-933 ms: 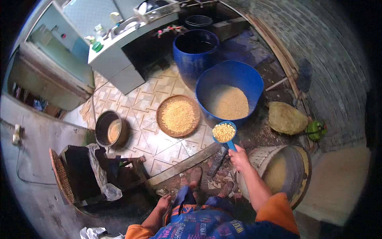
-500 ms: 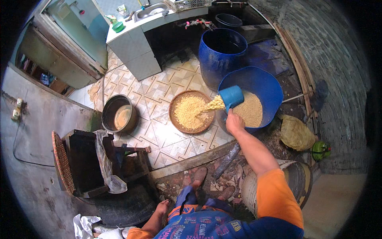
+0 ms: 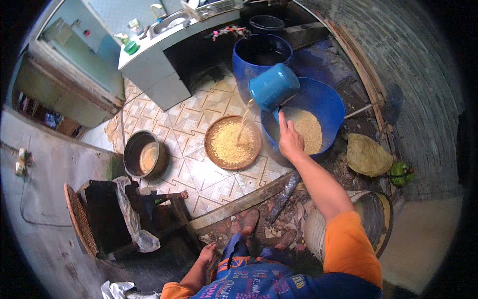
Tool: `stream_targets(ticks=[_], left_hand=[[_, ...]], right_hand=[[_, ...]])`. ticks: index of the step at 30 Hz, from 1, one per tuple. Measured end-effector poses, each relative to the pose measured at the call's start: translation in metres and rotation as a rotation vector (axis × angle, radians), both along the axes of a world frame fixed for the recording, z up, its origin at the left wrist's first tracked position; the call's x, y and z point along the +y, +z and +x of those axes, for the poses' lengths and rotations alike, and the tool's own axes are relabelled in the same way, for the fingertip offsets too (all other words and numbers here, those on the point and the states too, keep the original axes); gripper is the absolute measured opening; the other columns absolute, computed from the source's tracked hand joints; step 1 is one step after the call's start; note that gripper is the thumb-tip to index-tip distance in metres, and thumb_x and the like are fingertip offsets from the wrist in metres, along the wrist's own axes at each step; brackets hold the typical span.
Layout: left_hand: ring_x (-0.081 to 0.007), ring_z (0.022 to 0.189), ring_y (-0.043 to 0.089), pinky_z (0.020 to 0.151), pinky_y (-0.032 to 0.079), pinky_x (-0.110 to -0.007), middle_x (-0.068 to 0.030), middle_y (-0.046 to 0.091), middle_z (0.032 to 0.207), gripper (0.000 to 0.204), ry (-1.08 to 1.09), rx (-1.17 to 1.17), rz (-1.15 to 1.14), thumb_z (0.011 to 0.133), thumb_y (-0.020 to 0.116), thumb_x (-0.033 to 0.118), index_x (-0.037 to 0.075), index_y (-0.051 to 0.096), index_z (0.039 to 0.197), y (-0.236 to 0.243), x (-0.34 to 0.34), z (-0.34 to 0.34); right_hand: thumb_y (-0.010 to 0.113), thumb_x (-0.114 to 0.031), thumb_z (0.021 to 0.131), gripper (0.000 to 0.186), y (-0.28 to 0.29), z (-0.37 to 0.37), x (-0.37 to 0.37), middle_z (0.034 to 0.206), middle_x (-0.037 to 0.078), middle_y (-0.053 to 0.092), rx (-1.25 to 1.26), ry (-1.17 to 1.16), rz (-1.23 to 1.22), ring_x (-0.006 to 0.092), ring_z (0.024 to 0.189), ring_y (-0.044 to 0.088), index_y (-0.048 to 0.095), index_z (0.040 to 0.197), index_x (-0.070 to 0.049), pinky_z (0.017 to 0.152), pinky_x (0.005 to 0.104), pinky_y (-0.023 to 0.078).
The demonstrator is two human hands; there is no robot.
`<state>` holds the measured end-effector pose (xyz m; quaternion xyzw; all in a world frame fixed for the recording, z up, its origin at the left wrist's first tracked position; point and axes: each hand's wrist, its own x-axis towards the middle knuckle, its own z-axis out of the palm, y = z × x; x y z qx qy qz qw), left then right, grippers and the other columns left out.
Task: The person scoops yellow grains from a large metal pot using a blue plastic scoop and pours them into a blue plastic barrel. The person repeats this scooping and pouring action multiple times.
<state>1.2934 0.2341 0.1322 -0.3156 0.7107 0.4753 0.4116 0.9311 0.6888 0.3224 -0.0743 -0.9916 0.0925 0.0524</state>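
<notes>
My right hand (image 3: 290,139) grips the handle of a blue plastic scoop (image 3: 273,87), tipped to the left. A thin stream of pale grains falls from it onto the mound of yellow grains or beans in a round woven tray (image 3: 209,140) on the tiles. The scoop is raised over the left side of a wide blue tub (image 3: 331,102), which holds beige grains. Behind that is a taller blue barrel (image 3: 240,62) with a dark inside. My left hand (image 3: 206,254) hangs low by my left leg, loosely open and empty.
A dark basin (image 3: 132,157) sits left of the tray. A dark stand (image 3: 102,214) with plastic draped on it is nearer left. A sink counter (image 3: 154,72) is behind. At right are a yellowish sack (image 3: 368,154), a pale bucket (image 3: 323,229) and long planks (image 3: 366,74).
My right hand has risen with the scoop and tipped it leftward. The thick spill of yellow pieces from it has thinned to a trickle. My left hand stays low.
</notes>
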Motion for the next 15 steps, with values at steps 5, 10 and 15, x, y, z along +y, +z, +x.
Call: stream_targets(ticks=[5,10,15], left_hand=[[-0.0205,0.110,0.059,0.098,0.043,-0.031,-0.0119,0.063,0.126,0.045,-0.038,-0.097,0.046,0.097,0.052,0.028,0.002,0.055,0.133,-0.018,0.014,-0.011],[-0.0192,0.101,0.062,0.090,0.047,-0.031,-0.0095,0.066,0.114,0.041,0.023,-0.053,0.215,0.096,0.055,0.023,0.001,0.057,0.130,-0.036,0.018,-0.013],[-0.0163,0.093,0.061,0.082,0.050,-0.030,-0.0060,0.064,0.110,0.038,-0.154,-0.107,0.432,0.096,0.057,0.022,0.000,0.057,0.127,-0.050,0.033,-0.038]], right_hand=[[0.055,-0.003,0.089,0.066,-0.043,0.093,0.056,0.096,0.006,0.055,0.343,-0.023,-0.989,0.0130,0.079,0.060,0.030,0.149,-0.011,0.064,0.0269,0.048],[0.054,-0.004,0.093,0.061,0.009,0.255,0.106,0.086,-0.005,0.047,0.392,-0.486,-1.739,0.0022,0.065,0.041,0.032,0.150,-0.012,0.053,0.0184,0.035],[0.056,-0.012,0.093,0.055,-0.028,0.403,0.182,0.078,-0.004,0.045,0.760,-1.122,-1.552,0.0045,0.049,0.034,0.038,0.144,-0.020,0.040,0.0207,0.029]])
